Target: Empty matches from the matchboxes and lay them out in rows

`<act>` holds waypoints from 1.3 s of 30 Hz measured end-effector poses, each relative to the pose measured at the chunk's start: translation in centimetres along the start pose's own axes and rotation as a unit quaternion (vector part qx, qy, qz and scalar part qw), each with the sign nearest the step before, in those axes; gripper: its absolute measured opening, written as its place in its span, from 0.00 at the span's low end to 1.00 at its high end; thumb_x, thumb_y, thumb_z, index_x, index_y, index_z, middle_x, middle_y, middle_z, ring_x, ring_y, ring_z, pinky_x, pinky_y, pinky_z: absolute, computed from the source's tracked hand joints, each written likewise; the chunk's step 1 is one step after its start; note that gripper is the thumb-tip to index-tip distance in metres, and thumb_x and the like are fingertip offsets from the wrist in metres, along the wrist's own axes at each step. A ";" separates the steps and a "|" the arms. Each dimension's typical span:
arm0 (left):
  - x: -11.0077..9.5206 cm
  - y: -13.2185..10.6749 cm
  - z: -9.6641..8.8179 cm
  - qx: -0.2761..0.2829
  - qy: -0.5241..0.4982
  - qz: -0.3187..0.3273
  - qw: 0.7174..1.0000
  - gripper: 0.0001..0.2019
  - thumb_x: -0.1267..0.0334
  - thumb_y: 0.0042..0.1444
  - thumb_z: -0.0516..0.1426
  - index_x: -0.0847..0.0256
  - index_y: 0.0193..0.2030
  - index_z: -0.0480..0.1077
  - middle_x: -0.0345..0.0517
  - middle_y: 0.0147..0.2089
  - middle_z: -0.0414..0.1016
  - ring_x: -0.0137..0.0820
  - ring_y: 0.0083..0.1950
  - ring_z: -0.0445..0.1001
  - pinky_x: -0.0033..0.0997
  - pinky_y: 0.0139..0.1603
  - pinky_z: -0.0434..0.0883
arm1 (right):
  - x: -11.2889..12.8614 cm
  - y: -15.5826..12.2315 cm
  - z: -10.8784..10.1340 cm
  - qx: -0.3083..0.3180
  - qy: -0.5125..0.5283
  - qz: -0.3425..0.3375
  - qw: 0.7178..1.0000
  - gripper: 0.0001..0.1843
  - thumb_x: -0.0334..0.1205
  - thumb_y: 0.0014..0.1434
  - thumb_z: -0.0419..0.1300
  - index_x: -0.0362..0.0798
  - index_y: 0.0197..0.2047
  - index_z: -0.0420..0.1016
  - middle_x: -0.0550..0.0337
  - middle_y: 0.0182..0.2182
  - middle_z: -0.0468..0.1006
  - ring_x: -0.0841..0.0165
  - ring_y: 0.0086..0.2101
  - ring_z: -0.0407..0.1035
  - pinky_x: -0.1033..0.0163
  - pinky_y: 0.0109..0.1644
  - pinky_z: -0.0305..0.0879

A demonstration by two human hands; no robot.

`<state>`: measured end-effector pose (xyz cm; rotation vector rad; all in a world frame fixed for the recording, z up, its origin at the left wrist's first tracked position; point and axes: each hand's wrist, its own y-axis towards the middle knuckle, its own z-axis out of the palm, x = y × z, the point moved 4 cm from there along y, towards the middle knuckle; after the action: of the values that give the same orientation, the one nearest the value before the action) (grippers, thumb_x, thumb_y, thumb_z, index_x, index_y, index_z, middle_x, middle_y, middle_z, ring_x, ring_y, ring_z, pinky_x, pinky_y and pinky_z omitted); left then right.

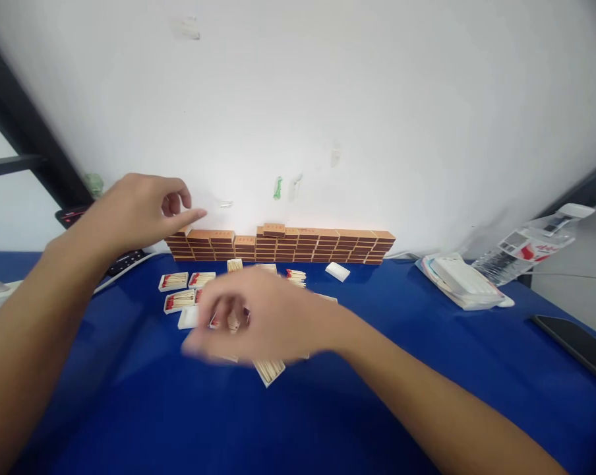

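A long low wall of stacked matchboxes (pixel 322 245) stands against the white wall at the back of the desk. My left hand (pixel 140 214) is at the left end of this stack, thumb and curled fingers apart, with nothing visible between them. Below it lie open matchbox trays (pixel 173 282) filled with red-tipped matches. Smeared by motion, my right hand (pixel 268 316) hovers over the middle of the trays and hides several of them. Its fingers curve round towards the thumb; whether they hold anything is unclear. One tray of matches (pixel 269 371) sticks out beneath it.
A white tray (pixel 337 271) lies apart in front of the stack. On the right are a pile of papers or packets (pixel 459 282), a clear plastic bottle (pixel 530 244) on its side and a dark phone (pixel 575 343). Behind my left arm sits a black device (pixel 124 262) with a cable.
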<state>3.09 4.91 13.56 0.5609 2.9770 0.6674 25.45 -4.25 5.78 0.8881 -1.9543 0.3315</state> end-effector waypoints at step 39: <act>-7.9 -1.3 2.3 0.062 -0.399 0.134 0.905 0.16 0.45 0.62 0.66 0.52 0.46 0.86 0.48 0.47 0.86 0.39 0.48 0.82 0.38 0.47 0.80 | -4.3 1.0 -6.7 -0.111 0.249 0.034 0.961 0.19 0.37 0.58 0.74 0.49 0.53 0.83 0.52 0.53 0.85 0.61 0.52 0.79 0.57 0.53 0.79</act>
<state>10.23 1.92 10.62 0.9766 2.1897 0.1681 30.38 2.14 5.82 0.5287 -1.5172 0.3305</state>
